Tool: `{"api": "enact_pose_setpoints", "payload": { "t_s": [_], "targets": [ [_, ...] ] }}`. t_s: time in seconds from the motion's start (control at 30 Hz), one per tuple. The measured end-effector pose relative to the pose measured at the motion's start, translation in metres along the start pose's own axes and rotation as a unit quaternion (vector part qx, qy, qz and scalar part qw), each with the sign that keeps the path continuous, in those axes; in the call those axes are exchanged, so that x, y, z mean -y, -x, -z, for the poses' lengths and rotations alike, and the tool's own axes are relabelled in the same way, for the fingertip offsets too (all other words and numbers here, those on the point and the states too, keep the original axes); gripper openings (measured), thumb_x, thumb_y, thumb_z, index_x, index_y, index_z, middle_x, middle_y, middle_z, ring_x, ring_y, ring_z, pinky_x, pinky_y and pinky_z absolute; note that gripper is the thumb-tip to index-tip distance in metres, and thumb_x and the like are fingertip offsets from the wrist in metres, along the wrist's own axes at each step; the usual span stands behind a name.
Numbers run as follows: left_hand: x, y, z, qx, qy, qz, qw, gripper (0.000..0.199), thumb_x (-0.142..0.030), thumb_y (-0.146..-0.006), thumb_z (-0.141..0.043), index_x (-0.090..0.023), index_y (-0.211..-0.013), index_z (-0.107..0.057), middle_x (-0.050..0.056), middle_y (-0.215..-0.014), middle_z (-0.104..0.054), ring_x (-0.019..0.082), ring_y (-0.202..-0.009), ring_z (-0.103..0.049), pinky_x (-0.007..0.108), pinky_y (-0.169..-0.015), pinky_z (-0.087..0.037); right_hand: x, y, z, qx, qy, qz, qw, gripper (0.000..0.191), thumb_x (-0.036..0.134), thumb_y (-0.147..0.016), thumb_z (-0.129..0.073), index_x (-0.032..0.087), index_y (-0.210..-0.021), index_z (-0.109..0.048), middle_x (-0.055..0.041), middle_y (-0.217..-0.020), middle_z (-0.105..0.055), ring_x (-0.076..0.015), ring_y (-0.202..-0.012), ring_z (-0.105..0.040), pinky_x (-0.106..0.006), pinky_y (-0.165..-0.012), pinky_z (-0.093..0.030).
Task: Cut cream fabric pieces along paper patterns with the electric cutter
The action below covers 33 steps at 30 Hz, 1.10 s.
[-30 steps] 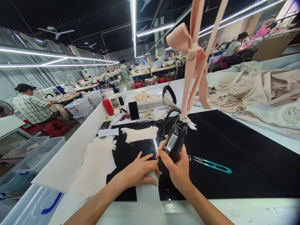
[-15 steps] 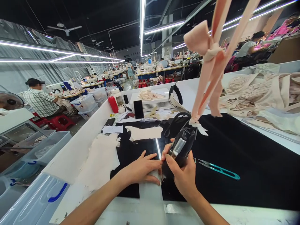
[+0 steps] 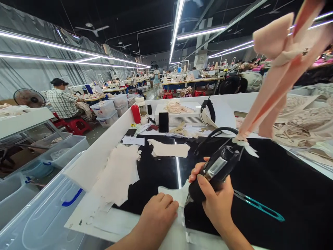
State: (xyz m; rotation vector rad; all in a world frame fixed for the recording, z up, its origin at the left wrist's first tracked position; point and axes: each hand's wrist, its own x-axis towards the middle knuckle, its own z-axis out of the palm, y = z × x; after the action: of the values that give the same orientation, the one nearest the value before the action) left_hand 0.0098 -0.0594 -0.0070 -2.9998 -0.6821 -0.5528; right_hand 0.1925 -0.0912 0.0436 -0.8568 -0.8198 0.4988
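My right hand (image 3: pixel 215 191) is wrapped round a black handheld power tool (image 3: pixel 212 172) with a silver plate, and a cord and knotted pink fabric strips (image 3: pixel 270 83) run up from its back end. Just left of the tool, my left hand (image 3: pixel 161 213) has its fingers curled down on a pale fabric piece (image 3: pixel 177 194). Whether it pinches the edge is hidden. Teal thread snips (image 3: pixel 260 205) lie on the black surface (image 3: pixel 293 180) to the right. Cream fabric pieces lie stacked (image 3: pixel 117 177) at the left, and another (image 3: pixel 170 149) lies farther back.
A white machine box (image 3: pixel 179 116) with fabric on top stands behind, near a phone (image 3: pixel 163 122) and a red container (image 3: pixel 135 114). Beige garments (image 3: pixel 307 114) are heaped at the right. Plastic bins (image 3: pixel 62 152) stand left of the table; a person in a checked shirt (image 3: pixel 60 102) sits beyond.
The view has shifted, so the scene sits differently in it. My left hand's spread fingers have curled and drawn back toward me. More of the pale piece shows beside the tool, still in my right hand.
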Motion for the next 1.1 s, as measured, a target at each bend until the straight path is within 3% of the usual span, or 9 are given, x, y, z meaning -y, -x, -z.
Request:
{"api": "enact_pose_setpoints", "payload": {
  "t_s": [0.13,0.2,0.3,0.5,0.7,0.8,1.1],
  "targets": [
    [0.026,-0.004,0.011,0.042,0.043,-0.041,0.997,0.016,-0.008,-0.104,-0.056,-0.020,-0.112,-0.062,0.003,-0.108,-0.070,0.018,-0.100,-0.067,0.031,-0.093,-0.054,0.005,-0.003,0.005,-0.021,0.013,-0.002,1.000,0.037,0.035,-0.090,-0.081,0.030,-0.120,-0.061,0.0006,-0.088,-0.066,-0.0167,-0.069,-0.064,-0.032,-0.067,-0.056],
    [0.041,-0.006,0.020,0.070,0.075,-0.070,0.992,0.018,-0.008,-0.104,-0.057,-0.022,-0.114,-0.063,0.002,-0.115,-0.071,0.018,-0.110,-0.067,0.035,-0.109,-0.047,0.005,-0.004,0.008,-0.032,0.013,-0.007,0.999,0.038,0.035,-0.088,-0.083,0.030,-0.119,-0.061,0.0005,-0.088,-0.066,-0.0167,-0.068,-0.064,-0.032,-0.067,-0.056],
    [0.056,-0.008,0.025,0.089,0.116,-0.095,0.985,0.025,-0.006,-0.101,-0.058,-0.023,-0.119,-0.065,0.003,-0.124,-0.071,0.019,-0.120,-0.067,0.039,-0.120,-0.039,0.004,-0.005,0.009,-0.029,0.009,-0.014,0.999,0.039,0.036,-0.087,-0.083,0.030,-0.119,-0.061,0.0004,-0.087,-0.066,-0.0166,-0.067,-0.064,-0.033,-0.067,-0.056],
    [0.057,-0.028,0.010,0.023,0.128,-0.062,0.990,0.029,-0.003,-0.102,-0.051,-0.016,-0.124,-0.066,0.008,-0.126,-0.071,0.020,-0.119,-0.066,0.031,-0.105,-0.054,-0.001,-0.003,0.006,-0.005,0.008,-0.015,1.000,0.039,0.035,-0.087,-0.084,0.030,-0.119,-0.061,0.0000,-0.086,-0.068,-0.0175,-0.067,-0.066,-0.034,-0.067,-0.059],
    [0.054,-0.053,-0.009,0.033,0.089,-0.068,0.993,0.023,-0.008,-0.104,-0.056,-0.016,-0.122,-0.067,0.006,-0.123,-0.072,0.019,-0.114,-0.069,0.029,-0.097,-0.059,-0.001,0.008,0.011,0.015,0.017,-0.015,1.000,0.037,0.033,-0.090,-0.082,0.030,-0.120,-0.060,-0.0014,-0.085,-0.067,-0.0193,-0.068,-0.067,-0.034,-0.066,-0.060],
    [0.056,-0.052,-0.016,0.039,0.082,-0.073,0.993,0.022,-0.008,-0.103,-0.057,-0.016,-0.120,-0.068,0.007,-0.122,-0.073,0.020,-0.112,-0.070,0.029,-0.094,-0.060,0.001,0.013,0.018,0.010,0.019,-0.013,1.000,0.037,0.033,-0.090,-0.081,0.030,-0.120,-0.061,-0.0021,-0.084,-0.066,-0.0200,-0.069,-0.066,-0.035,-0.065,-0.060],
    [0.064,-0.036,-0.017,0.013,0.074,-0.122,0.990,0.029,-0.008,-0.106,-0.045,-0.012,-0.126,-0.066,0.010,-0.135,-0.069,0.020,-0.123,-0.067,0.031,-0.107,-0.055,0.011,0.013,0.030,0.029,0.004,-0.012,1.000,0.032,0.030,-0.093,-0.078,0.029,-0.120,-0.060,-0.0016,-0.084,-0.064,-0.0190,-0.071,-0.065,-0.036,-0.067,-0.062]
  ]
}}
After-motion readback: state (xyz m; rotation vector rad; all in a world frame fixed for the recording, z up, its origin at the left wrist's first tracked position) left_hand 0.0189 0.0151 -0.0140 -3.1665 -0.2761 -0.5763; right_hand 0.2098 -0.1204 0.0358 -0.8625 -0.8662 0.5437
